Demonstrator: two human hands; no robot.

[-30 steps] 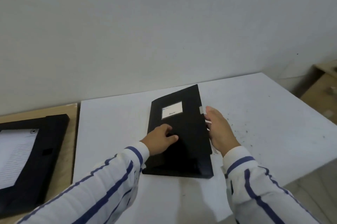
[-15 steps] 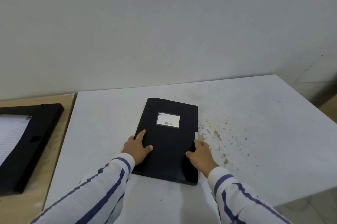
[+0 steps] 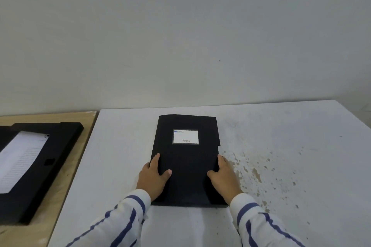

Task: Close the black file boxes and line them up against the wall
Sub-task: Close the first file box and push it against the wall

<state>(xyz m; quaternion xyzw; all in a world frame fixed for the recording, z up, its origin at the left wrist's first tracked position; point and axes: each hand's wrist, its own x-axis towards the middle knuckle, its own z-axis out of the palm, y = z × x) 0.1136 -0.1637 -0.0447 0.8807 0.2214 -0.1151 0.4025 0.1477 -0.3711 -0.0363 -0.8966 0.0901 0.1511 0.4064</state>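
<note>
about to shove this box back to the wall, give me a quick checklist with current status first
1. Closed file box lid flat and shut: ok.
2. Left hand on its left edge: ok.
3. Right hand on its right edge: ok.
4. White table between the box and the wall clear: ok.
5. Box already against the wall: not ok, a gap shows.
6. Open file box on the wooden table closed: not ok, paper showing.

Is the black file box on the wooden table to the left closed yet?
No, the black file box on the wooden table lies open, with a printed white sheet of paper showing inside it.
</note>
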